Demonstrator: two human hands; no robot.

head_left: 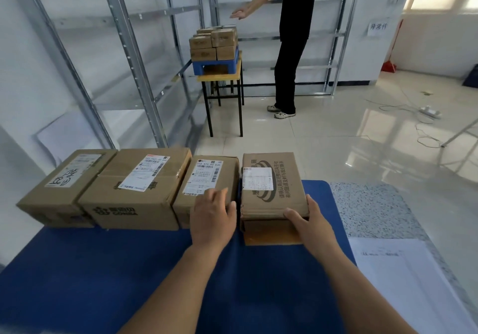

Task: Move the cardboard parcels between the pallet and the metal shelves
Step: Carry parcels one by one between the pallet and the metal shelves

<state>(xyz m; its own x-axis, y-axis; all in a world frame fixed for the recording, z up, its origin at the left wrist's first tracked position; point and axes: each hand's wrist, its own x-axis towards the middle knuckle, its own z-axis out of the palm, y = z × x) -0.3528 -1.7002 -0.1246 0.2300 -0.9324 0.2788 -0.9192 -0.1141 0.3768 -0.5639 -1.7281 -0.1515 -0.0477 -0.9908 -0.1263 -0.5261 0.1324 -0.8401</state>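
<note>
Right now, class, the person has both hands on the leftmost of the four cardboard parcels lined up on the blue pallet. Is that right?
Not quite. The head view shows four parcels in a row on the blue pallet, but the hands are at the rightmost parcel, not the leftmost. The right hand holds its near right corner; the left hand is at the gap beside it, resting on the neighbouring parcel.

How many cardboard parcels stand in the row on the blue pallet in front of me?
4. From left: one parcel at the far left, a big one, one under the left hand, and one held by the right hand. None seem hidden behind.
</note>
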